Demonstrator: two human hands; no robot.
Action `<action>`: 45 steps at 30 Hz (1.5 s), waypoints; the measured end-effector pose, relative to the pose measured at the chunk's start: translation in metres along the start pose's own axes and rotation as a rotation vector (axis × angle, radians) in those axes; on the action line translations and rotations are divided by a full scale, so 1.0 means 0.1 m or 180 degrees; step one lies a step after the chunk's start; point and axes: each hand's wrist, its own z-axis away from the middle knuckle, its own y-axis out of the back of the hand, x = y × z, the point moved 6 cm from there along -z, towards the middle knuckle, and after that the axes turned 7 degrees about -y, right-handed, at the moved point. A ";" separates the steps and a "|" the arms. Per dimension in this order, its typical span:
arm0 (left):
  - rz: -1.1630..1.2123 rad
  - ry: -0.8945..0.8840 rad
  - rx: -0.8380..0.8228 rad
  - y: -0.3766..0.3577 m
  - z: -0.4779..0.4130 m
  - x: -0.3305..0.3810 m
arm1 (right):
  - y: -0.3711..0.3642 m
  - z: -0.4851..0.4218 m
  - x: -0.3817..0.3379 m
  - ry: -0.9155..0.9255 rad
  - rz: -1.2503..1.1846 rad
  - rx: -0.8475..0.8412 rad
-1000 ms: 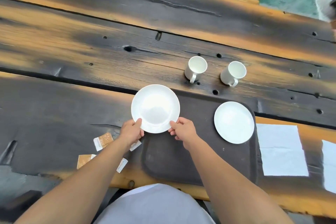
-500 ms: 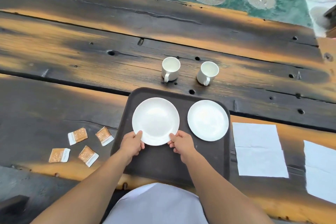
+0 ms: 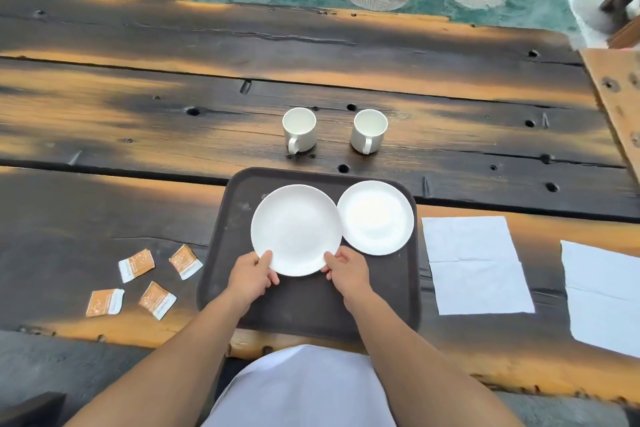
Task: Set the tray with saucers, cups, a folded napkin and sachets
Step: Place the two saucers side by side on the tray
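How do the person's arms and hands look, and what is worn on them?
The left hand and right hand are bare: no gloves, rings or watch show. The left forearm and right forearm carry no sleeves. A white garment covers the body.

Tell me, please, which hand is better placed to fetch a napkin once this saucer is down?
Probably the right hand: it grips the saucer on the side nearer the napkin, lying right of the tray.
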 end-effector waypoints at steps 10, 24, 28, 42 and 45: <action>-0.0333 -0.0252 -0.0126 -0.06 -0.05 0.08 | 0.13 -0.09 -0.01 -0.0008 0.0080 -0.0006; -0.0442 -0.0184 -0.0046 0.06 -0.30 0.06 | -0.04 -0.29 -0.12 -0.0114 0.0097 -0.0130; -0.0460 -0.0100 -0.0054 0.08 -0.41 0.04 | -0.11 -0.32 -0.12 -0.0230 0.0114 -0.0104; -0.0541 0.0259 -0.0044 0.23 -0.79 -0.13 | -0.40 -0.53 -0.20 -0.0370 0.0375 -0.0041; -0.0561 0.0274 -0.0116 0.17 -0.85 -0.11 | -0.38 -0.56 -0.20 -0.0413 0.0344 -0.0012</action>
